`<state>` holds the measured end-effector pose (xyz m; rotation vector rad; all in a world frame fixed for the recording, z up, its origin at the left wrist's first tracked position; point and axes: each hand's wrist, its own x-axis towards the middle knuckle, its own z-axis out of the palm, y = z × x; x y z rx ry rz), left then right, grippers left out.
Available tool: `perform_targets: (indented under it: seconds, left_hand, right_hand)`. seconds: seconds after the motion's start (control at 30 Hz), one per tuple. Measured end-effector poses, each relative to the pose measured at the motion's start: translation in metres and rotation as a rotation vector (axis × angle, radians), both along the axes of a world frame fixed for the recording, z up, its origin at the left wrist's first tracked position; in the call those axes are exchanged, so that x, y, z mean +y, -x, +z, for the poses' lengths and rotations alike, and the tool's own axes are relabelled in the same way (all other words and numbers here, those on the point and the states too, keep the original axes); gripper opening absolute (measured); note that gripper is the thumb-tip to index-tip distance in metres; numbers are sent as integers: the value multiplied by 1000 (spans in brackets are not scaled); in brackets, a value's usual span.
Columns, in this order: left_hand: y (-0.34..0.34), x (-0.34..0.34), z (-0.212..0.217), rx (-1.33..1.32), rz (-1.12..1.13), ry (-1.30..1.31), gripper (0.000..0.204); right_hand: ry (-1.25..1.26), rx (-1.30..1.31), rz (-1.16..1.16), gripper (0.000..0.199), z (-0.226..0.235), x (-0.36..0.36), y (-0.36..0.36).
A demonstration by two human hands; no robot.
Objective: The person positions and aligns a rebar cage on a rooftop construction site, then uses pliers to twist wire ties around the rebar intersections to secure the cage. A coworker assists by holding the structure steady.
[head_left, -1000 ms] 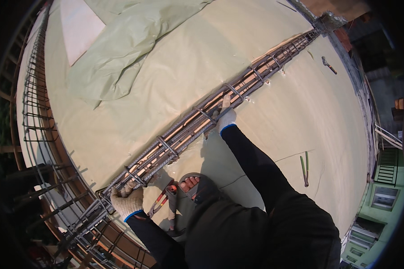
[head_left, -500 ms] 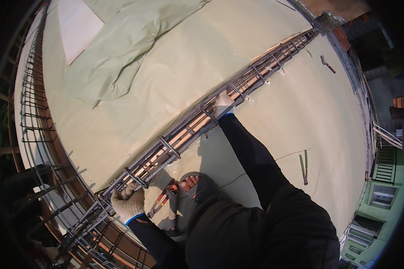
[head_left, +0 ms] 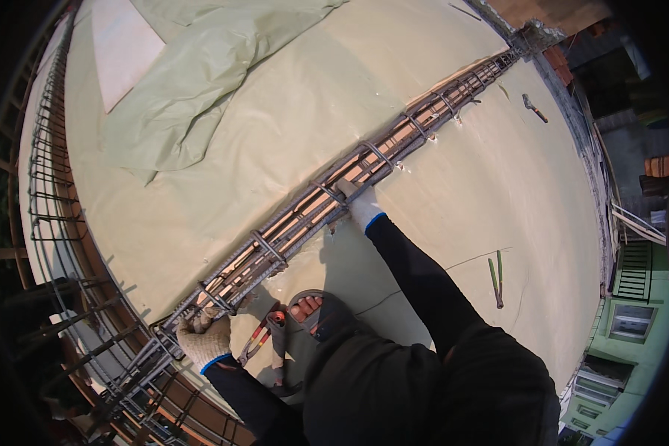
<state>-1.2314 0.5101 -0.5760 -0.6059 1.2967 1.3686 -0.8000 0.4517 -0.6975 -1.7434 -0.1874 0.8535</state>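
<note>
A long rebar cage (head_left: 297,217), made of ribbed bars and square stirrups, runs diagonally through a slot in the sheet-covered deck. At its near left end my left hand (head_left: 205,343), in a knitted work glove, has its fingers curled around the steel. Farther along, my gloved right hand (head_left: 362,205) bends its fingers over the near bar beside a stirrup; the fingertips are partly hidden among the bars. Close to my left forearm lie red-handled pliers (head_left: 254,339) and a hammer (head_left: 277,349). My sandalled foot (head_left: 312,311) is beside them.
Pale plastic sheeting (head_left: 468,215) covers the deck, with a loose fold (head_left: 193,97) at upper left. Green-handled pliers (head_left: 496,281) and another hammer (head_left: 534,108) lie to the right. More rebar (head_left: 52,171) lines the left edge. A green building (head_left: 635,349) stands beyond the right edge.
My right hand has drawn back toward me, from between the bars to the cage's near side. The cage sits slightly farther left in view. My left hand keeps its place at the cage's end.
</note>
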Motion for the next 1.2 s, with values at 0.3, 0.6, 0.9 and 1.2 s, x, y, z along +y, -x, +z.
perform_targets:
  seconds: [0.3, 0.6, 0.9, 1.2]
  left_hand:
    - [9, 3, 2, -29, 52, 14, 43]
    - [9, 5, -12, 16, -47, -40, 36]
    - [10, 14, -27, 3, -83, 2, 31]
    - [29, 6, -39, 81, -152, -43, 39]
  right_hand:
    - [-7, 148, -85, 35, 3, 26, 22]
    - [-93, 94, 31, 39, 17, 1, 20]
    - [-177, -8, 178, 40, -13, -9, 22]
    - [-113, 103, 105, 36, -14, 17, 6]
